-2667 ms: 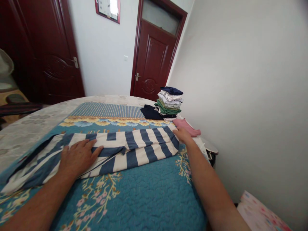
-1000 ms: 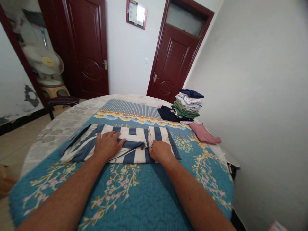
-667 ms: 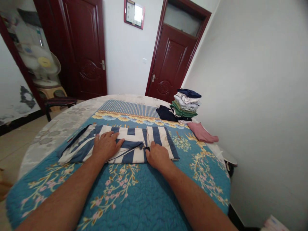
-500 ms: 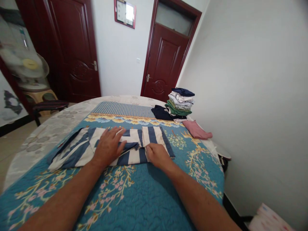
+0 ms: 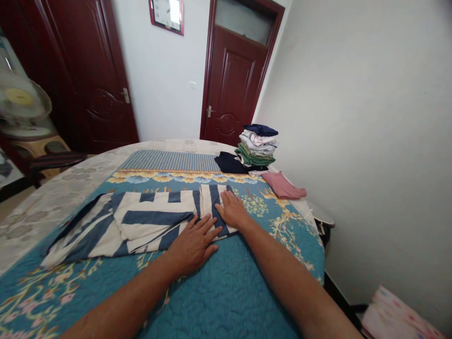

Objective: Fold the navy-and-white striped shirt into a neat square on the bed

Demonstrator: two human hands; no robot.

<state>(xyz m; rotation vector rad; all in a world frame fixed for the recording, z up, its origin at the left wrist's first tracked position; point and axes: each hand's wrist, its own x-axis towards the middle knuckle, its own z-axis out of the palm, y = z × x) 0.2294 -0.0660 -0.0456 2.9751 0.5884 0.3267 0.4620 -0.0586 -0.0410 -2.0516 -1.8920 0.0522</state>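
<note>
Okay, a folded navy-and-white striped sheet (image 5: 155,221) is laid flat on a blue floral quilt (image 5: 226,292). The right hand (image 5: 231,210) is pressed on its folded end, the left hand (image 5: 192,247) on its near edge, fingers spread apart, nothing clamped. A folded clothes stack (image 5: 256,148) is placed beyond the sheet.

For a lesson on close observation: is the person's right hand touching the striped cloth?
Touching: the head view shows the right hand lying flat on the folded end of the blue-and-white striped cloth.
</note>
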